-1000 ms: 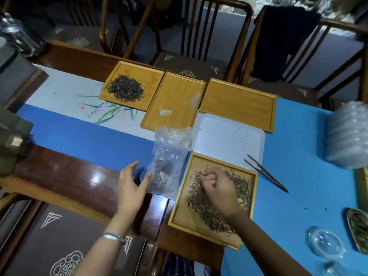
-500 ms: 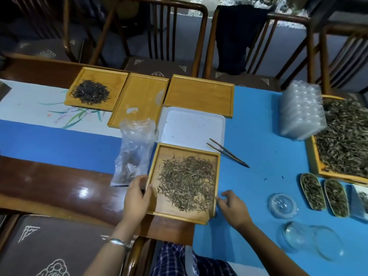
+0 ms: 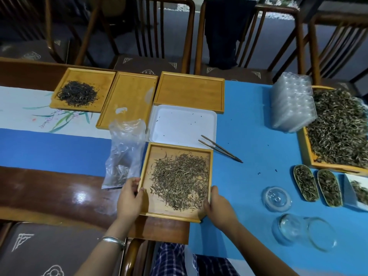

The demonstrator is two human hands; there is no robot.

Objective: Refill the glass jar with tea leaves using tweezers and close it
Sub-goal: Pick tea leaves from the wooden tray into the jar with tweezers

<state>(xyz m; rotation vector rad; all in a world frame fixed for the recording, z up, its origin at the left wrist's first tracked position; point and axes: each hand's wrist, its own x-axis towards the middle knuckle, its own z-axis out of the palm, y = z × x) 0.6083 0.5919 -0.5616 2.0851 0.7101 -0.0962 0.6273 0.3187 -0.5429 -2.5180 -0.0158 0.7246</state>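
Two hands are gripping the wooden tray (image 3: 147,208) of tea leaves (image 3: 180,182), left hand (image 3: 129,198) and right hand (image 3: 216,204) on opposite edges. Keeping it level should avoid spills. The glass jar (image 3: 292,231) is lying open nearby, tweezers (image 3: 221,149) untouched.

A long wooden table (image 3: 49,188) under a blue cloth (image 3: 249,124). Wooden trays (image 3: 189,90) line its far edge, a white tray (image 3: 183,124) and tweezers (image 3: 221,149) mid-table, a glass jar (image 3: 304,233) on its side by the near edge

text: none legible | labels: none | brands: none | numbers: none
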